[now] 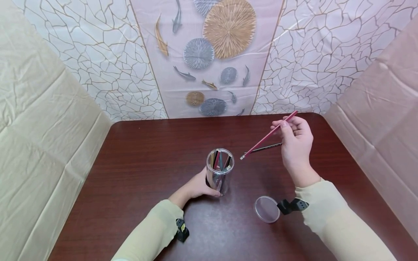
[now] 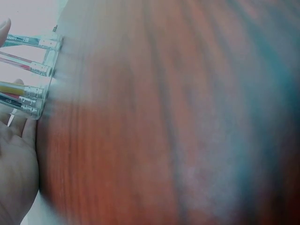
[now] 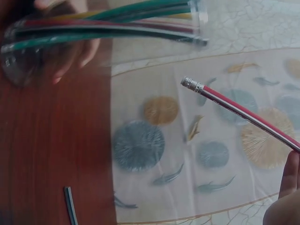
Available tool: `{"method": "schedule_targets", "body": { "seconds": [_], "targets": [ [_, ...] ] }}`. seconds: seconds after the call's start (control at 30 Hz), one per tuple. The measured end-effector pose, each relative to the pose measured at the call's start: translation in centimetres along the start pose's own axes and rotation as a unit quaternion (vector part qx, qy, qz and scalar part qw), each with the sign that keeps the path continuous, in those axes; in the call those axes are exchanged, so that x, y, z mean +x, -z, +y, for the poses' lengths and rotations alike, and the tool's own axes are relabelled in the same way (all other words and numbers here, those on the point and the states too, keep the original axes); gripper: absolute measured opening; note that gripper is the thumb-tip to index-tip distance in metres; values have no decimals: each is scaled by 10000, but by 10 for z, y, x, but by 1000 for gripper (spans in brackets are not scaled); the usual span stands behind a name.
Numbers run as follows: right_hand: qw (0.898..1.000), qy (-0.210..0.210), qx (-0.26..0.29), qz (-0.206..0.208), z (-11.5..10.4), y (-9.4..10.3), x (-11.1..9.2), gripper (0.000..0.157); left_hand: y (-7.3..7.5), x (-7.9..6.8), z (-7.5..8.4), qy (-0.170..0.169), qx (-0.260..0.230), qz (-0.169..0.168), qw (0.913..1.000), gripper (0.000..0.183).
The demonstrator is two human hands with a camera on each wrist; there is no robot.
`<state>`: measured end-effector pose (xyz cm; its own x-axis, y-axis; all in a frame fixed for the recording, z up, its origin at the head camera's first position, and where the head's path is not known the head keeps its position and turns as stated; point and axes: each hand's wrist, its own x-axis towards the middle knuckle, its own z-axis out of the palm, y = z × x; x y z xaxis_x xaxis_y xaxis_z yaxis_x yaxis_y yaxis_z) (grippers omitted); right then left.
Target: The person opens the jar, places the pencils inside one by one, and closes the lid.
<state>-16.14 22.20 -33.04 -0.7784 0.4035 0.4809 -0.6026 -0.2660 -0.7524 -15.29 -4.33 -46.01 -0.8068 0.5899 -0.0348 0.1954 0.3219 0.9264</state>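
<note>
My left hand [image 1: 200, 184] grips a clear cylindrical cup [image 1: 213, 178] standing on the table. Several pencils [image 1: 220, 159] in different colours are inside it; in the left wrist view their metal ends [image 2: 33, 91] show near the rim. Off to the cup's right, my right hand [image 1: 296, 145] pinches a red pencil [image 1: 268, 135] between thumb and fingers, in the air. Its metal-capped end [image 3: 192, 84] points down toward the cup. A dark pencil [image 1: 266, 148] lies on the table behind the red one.
A round clear lid [image 1: 267, 209] lies on the dark wooden table [image 1: 147, 163], near the right forearm. Patterned cloth [image 1: 209, 72] hangs behind the table, with pale cloth walls [image 1: 49, 119] at both sides.
</note>
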Motion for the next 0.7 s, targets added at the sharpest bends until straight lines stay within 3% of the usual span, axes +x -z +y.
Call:
{"method": "schedule_targets", "body": {
  "seconds": [0.2, 0.27, 0.43, 0.7],
  "targets": [
    [9927, 69, 1205, 84, -10, -11, 2, 9, 0, 1, -2, -41, -10, 38, 10000, 101],
    [9896, 39, 1431, 108, -12, -14, 1, 9, -2, 4, -11, -59, -28, 63, 10000, 103],
    [9868, -117, 1614, 19, -13, -22, -5, 10, -6, 13, -36, -49, 24, 100, 9999, 107],
    [9880, -347, 1462, -348, -8, -31, -19, 9, -6, 14, -41, -205, -15, 59, 9998, 108]
  ]
}}
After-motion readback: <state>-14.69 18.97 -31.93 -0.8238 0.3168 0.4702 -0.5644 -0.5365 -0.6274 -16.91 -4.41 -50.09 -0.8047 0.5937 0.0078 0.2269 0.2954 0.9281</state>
